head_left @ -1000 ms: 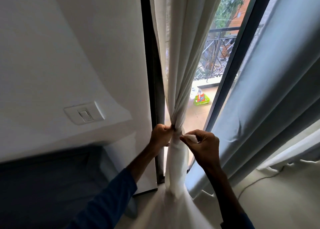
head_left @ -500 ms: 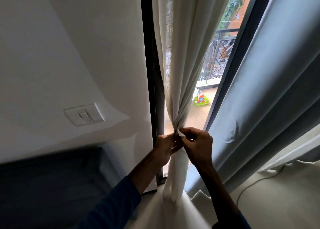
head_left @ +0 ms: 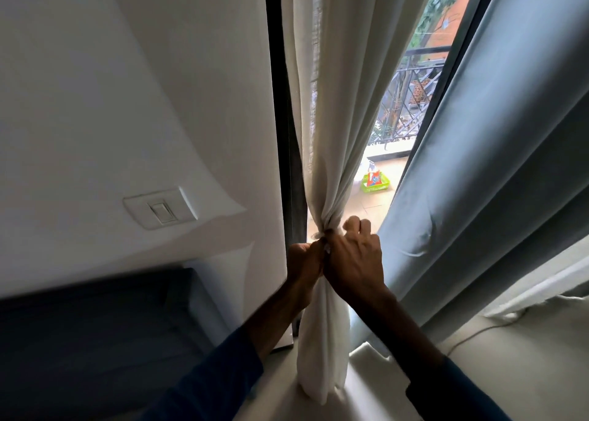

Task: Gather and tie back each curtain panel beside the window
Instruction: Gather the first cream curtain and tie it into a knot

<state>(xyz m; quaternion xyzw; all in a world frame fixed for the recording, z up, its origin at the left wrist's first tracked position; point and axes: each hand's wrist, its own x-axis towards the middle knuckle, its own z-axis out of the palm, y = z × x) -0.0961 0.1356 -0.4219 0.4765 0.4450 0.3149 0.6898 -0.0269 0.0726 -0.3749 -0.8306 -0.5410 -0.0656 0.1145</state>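
Gripping the cream curtain panel (head_left: 338, 102), gathered narrow: left hand (head_left: 304, 261) and right hand (head_left: 354, 261).

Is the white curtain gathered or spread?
Gathered: white curtain narrows to a waist where left hand and right hand grip it. Tied: cannot tell.

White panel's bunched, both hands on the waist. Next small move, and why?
Probably pull tight and finish the knot. The left hand and right hand both grip the white curtain panel at its cinched waist, and fingers hide whether a knot is done. The grey curtain hangs loose, so it comes after.
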